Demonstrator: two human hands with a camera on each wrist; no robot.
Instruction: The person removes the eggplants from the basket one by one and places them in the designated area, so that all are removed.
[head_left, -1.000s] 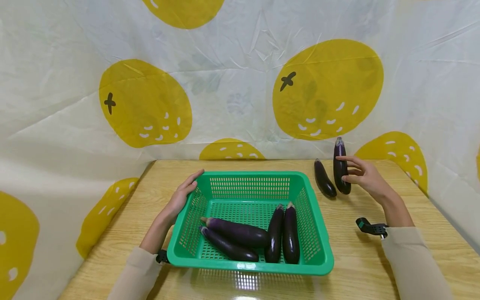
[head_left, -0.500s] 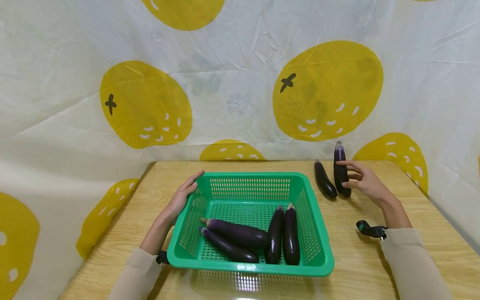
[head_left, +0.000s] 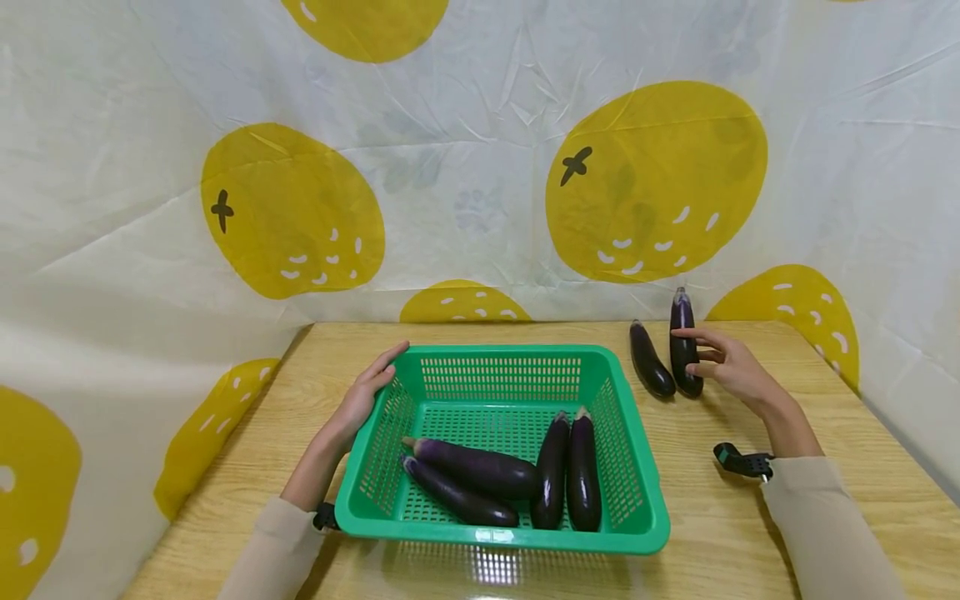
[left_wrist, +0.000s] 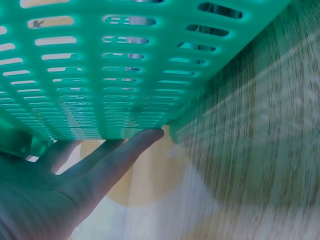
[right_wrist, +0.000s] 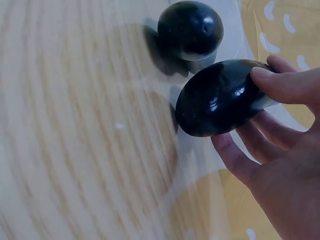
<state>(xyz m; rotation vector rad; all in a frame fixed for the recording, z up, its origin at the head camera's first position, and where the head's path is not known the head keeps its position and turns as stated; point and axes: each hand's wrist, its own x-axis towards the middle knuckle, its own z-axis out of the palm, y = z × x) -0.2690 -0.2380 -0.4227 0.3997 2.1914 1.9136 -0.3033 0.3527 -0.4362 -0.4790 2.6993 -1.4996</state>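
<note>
My right hand [head_left: 738,371] pinches an eggplant [head_left: 682,346] between thumb and fingers at the back right of the table. Its stem end points away, and its rounded end faces the right wrist camera. A smaller eggplant [head_left: 649,360] lies close on its left. Beside the green plastic basket [head_left: 652,500], my left hand [head_left: 358,404] rests against the left wall near the back corner. In the left wrist view, its fingers [left_wrist: 117,167] stretch straight along the slotted outer side. Several glossy eggplants [head_left: 480,468] lie inside the basket.
The basket stands on a wood-grain table [head_left: 735,533]. A pale curtain [head_left: 472,208] with large yellow fruit prints hangs behind and to the left of the table. Black wrist straps [head_left: 742,461] sit near both cuffs.
The eggplant in my right hand has come down slightly toward the table, and the hand has lowered with it. My left hand and the basket stay in place.
</note>
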